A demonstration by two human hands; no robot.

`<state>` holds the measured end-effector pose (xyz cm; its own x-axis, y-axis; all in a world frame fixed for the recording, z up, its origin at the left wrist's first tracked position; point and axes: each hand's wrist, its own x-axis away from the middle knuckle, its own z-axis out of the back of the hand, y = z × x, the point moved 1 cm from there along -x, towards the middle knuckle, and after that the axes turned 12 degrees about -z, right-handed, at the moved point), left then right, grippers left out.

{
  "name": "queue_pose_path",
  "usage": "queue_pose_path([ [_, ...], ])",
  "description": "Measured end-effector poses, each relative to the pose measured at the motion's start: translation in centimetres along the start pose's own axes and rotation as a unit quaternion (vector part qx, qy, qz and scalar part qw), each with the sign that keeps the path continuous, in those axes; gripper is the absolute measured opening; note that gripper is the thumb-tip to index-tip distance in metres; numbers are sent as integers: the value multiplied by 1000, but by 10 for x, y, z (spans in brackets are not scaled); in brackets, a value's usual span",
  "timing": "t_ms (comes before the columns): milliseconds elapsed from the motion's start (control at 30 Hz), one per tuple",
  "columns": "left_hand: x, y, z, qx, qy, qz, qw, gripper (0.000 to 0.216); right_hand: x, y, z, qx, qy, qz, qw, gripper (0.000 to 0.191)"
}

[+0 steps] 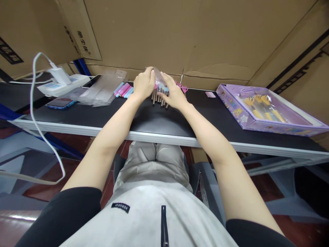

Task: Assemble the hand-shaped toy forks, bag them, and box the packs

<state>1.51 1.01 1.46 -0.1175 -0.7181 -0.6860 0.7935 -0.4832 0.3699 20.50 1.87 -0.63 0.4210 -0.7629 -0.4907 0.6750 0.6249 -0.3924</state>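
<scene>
In the head view, a bundle of thin metal sticks (159, 100) is seen lying at the far side of the black table (144, 118), its upper ends tucked into a small clear bag (158, 81). The bag's top is pinched by the left hand (144, 85), whose fingers are curled shut around it. The right hand (173, 94) is laid over the sticks from the other side with its fingers stretched out, touching but not closed. The bundle is thus held between both hands, just in front of the cardboard wall (205, 41).

Just left of the left hand, pink and blue pens (123, 90) are lined up beside a stack of clear sleeves (102, 90). Further left a phone (59, 102) and a power strip (61, 84) are found, with a white cable (36, 113) hanging over the edge. Small pink combs (183, 88) lie just behind the right hand. A purple gift box (267, 108) is set well apart at the right. Bare tabletop is left between the bundle and the near white edge (164, 139) – and between the right hand and the box.
</scene>
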Motion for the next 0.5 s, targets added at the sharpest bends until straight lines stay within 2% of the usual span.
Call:
queue_pose_path([
  [133, 5, 8, -2, -57, -73, -4, 996, 66, 10, -25, 20, 10, 28, -97, 995, 54],
  [300, 8, 12, -1, -22, -68, -23, 997, 61, 9, -30, 25, -80, 62, -183, 978, 41],
  [400, 9, 11, -1, -25, -77, -58, 995, 71, 4, -24, 22, -172, 95, -239, 951, 34],
  [500, 11, 10, 0, -53, -94, -83, 991, 85, -2, -21, 20, -273, 126, -284, 910, 27],
])
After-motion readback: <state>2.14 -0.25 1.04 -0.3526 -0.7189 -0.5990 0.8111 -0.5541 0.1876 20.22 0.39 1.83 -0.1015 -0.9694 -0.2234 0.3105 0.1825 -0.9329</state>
